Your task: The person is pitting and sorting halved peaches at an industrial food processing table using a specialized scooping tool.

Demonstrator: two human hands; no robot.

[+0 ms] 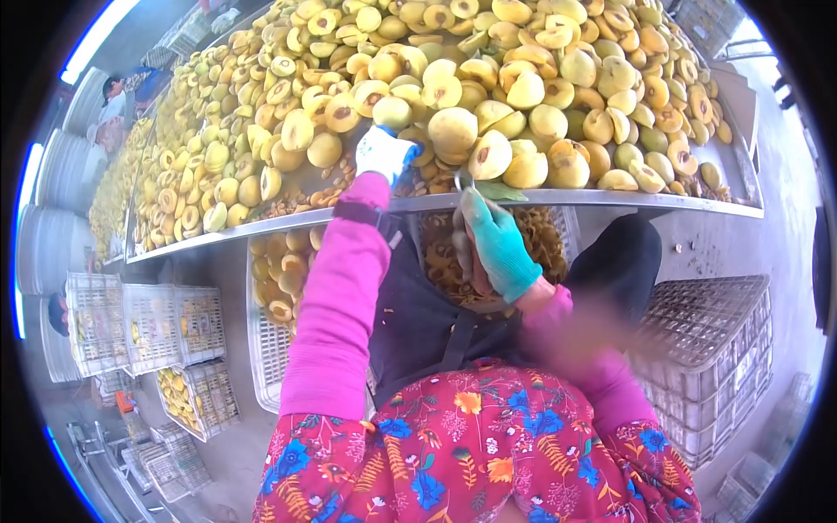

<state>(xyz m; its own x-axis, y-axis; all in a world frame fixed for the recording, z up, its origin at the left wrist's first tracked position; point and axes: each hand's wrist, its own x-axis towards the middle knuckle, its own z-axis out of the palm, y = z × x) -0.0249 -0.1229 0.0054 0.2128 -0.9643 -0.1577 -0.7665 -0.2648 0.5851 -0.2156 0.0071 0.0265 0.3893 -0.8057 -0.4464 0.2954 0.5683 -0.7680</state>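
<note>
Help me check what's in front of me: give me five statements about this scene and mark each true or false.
1. The left hand wears a white and blue glove. True.
2. The right hand wears a red glove. False; its glove is teal.
3. A metal loop shows at the right hand's fingertips. True.
4. Every fruit on the table is whole. False; many are halves.
5. Stacked crates stand to the right. True.

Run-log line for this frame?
left hand: at fruit pile, grip unclear | right hand: holding ring-tipped tool | pile: on metal-rimmed table
</note>
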